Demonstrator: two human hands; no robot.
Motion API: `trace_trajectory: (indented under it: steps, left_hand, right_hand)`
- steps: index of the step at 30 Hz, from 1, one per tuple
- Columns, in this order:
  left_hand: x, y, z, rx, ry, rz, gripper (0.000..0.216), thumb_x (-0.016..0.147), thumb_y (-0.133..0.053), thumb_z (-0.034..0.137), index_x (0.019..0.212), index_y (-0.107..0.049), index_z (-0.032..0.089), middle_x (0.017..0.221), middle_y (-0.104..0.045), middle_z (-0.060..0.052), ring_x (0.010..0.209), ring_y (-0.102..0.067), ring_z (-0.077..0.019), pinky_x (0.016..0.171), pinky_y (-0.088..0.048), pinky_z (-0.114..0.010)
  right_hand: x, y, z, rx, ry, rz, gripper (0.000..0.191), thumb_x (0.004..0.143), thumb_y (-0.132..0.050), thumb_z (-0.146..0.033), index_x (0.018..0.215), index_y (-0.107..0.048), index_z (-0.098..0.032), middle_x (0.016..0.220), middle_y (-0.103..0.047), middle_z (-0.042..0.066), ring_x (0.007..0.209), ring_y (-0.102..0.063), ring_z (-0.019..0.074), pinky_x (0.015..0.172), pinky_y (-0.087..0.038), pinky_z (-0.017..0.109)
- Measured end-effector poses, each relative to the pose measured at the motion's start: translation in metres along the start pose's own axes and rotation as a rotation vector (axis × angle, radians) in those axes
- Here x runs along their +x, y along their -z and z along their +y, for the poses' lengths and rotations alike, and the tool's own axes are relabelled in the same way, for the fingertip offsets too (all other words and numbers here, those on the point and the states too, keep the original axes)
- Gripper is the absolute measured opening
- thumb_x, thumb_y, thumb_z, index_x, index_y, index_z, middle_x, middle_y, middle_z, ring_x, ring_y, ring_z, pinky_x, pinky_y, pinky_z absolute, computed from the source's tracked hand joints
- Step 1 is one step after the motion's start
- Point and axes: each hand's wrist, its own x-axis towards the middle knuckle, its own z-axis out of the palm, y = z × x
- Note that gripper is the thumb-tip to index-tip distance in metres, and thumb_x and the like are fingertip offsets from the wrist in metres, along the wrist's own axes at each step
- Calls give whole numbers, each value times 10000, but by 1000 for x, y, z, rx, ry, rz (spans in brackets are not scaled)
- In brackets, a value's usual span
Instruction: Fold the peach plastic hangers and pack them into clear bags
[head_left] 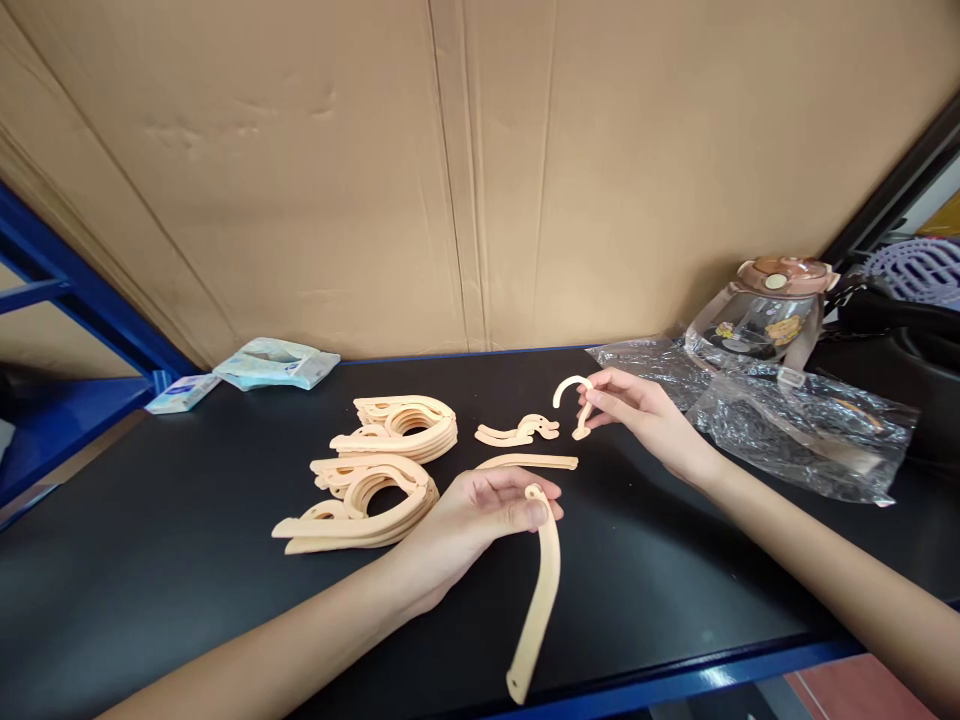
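Observation:
My left hand (487,510) pinches one end of a beige hanger arm (545,590), a curved strip with small holes whose long end hangs toward the front edge. Farther right, my right hand (637,405) grips a beige hanger hook (571,383) by its stem, with the open curve facing left. Beyond my left hand another hanger arm (532,461) lies on the black tabletop. Behind that rest a few small hook pieces (517,432). To the left are two stacks of folded beige hangers, a far stack (427,445) and a near stack (405,525) partly behind my left hand.
A blue tissue pack (274,363) and a smaller packet (182,393) lie at the back left. Crumpled clear plastic bags (802,430) and a strapped water bottle (776,315) occupy the back right, near a black bag (900,370). Cardboard (337,180) walls the back.

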Motion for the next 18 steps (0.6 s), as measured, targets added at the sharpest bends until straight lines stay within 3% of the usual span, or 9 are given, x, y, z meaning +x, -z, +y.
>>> trace_trajectory:
  steps: [4, 6, 12, 18]
  left_hand:
    - [-1, -3, -2, 26, 40, 8, 269, 894, -612, 392, 1031, -634, 161, 800, -686, -36, 741, -661, -143, 727, -527, -280]
    - [-2, -3, -4, 164, 28, 16, 301, 941, -507, 442, 1072, -583, 182, 739, -633, -5, 659, -627, -138, 610, -516, -261]
    - [-10, -6, -11, 1051, -337, 10, 273, 984, -394, 289, 1186, -555, 200, 686, -539, 40, 601, -519, -111, 578, -397, -227]
    - [-9, -5, -22, 1226, -516, 91, 228, 896, -523, 195, 1104, -615, 194, 648, -574, 53, 513, -503, -88, 521, -376, -194]
  right_hand:
    - [-3, -3, -1, 125, -106, -43, 252, 830, -647, -440, 918, -628, -206, 784, -635, -8, 696, -634, 130, 707, -575, 315]
    - [-4, -6, 0, 192, -139, -84, 237, 840, -645, -419, 919, -630, -196, 735, -628, -18, 647, -615, 108, 692, -557, 285]
    - [-8, -16, 0, 381, -252, -209, 198, 835, -672, -362, 913, -628, -186, 746, -641, -15, 637, -603, 92, 670, -519, 248]
    - [-11, -20, -3, 433, -304, -300, 224, 764, -745, -284, 942, -658, -179, 745, -634, -19, 647, -603, 94, 644, -511, 236]
